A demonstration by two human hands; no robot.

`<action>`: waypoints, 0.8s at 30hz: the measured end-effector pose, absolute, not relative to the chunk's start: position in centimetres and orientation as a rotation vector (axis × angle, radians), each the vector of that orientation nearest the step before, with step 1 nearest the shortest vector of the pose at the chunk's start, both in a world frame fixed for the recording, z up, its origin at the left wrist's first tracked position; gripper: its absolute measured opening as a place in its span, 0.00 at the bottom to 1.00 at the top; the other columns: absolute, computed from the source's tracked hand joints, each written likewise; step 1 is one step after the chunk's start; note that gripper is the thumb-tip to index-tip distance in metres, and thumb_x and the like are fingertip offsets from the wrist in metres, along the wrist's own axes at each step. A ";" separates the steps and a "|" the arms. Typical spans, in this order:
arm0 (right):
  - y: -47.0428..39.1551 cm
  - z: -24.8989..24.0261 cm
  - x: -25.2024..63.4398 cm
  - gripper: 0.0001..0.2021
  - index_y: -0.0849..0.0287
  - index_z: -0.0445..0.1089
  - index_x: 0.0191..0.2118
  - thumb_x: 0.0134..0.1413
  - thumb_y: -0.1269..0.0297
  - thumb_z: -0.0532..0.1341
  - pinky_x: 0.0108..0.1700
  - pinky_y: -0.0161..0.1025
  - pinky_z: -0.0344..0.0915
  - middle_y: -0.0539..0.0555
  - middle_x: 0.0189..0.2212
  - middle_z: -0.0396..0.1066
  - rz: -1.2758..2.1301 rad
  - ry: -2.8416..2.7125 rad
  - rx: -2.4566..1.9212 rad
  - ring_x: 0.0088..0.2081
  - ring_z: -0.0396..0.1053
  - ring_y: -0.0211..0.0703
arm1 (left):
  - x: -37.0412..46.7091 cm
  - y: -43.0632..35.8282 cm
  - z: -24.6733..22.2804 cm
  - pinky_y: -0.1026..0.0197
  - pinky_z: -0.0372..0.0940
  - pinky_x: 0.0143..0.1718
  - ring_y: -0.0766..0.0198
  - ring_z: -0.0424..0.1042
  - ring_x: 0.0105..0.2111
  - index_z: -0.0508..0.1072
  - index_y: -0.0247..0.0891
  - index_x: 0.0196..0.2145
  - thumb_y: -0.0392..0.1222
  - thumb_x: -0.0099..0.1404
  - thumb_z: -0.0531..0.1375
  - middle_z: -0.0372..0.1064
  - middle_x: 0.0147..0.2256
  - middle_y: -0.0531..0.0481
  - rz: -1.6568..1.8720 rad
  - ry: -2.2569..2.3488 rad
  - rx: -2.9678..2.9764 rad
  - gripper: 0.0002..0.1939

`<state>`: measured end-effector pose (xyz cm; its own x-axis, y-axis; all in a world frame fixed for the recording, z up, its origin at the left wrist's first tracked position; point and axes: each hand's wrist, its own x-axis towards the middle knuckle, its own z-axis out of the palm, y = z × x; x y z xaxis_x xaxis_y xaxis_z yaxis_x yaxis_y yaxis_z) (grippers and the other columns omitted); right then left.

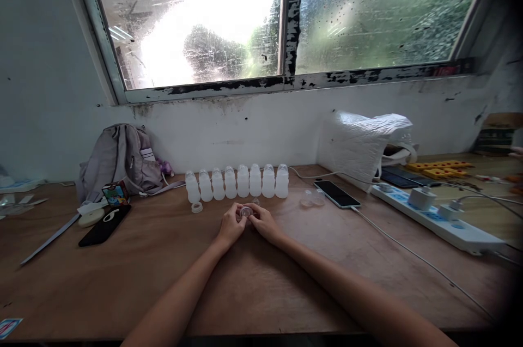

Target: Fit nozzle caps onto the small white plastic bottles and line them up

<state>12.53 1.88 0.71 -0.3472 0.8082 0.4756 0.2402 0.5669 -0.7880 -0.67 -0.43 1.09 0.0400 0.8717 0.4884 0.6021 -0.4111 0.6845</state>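
Both hands meet at the middle of the table. My left hand (231,225) and my right hand (263,223) pinch a small round translucent piece (245,212) between thumbs and fingers; it looks like a bottle collar, but its details are too small to make out. Just behind the fingers stands a row of several frosted white baby bottles (243,182) with clear domed caps. A white ring (196,207) lies before the leftmost bottle. Another small clear piece (255,201) shows partly behind my right hand. Clear round discs (312,199) lie farther right.
At left are a grey backpack (118,162), a small box (116,193), a black phone-shaped item (105,226) and a long flat strip (49,239). On the right are a charging phone (337,194), a silver padded bag (355,145), a power strip (441,219) and cables.
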 end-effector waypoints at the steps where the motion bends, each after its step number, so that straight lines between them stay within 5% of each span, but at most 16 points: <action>1: 1.9 0.7 12.5 0.18 0.59 0.66 0.41 0.41 0.75 0.50 0.35 0.34 0.61 0.51 0.34 0.69 0.763 -1.877 -0.838 0.33 0.64 0.38 | -0.7 -0.4 1.1 0.65 0.60 0.32 0.67 0.66 0.28 0.63 0.38 0.34 0.33 0.52 0.53 0.67 0.30 0.52 1.305 1.504 2.037 0.09; 24: 2.8 -0.3 12.3 0.18 0.60 0.67 0.40 0.40 0.75 0.51 0.37 0.34 0.61 0.52 0.34 0.69 0.690 -1.892 -0.827 0.33 0.65 0.38 | -0.6 -0.4 0.9 0.65 0.59 0.33 0.66 0.66 0.31 0.62 0.39 0.33 0.33 0.52 0.53 0.66 0.31 0.51 1.271 1.549 2.093 0.09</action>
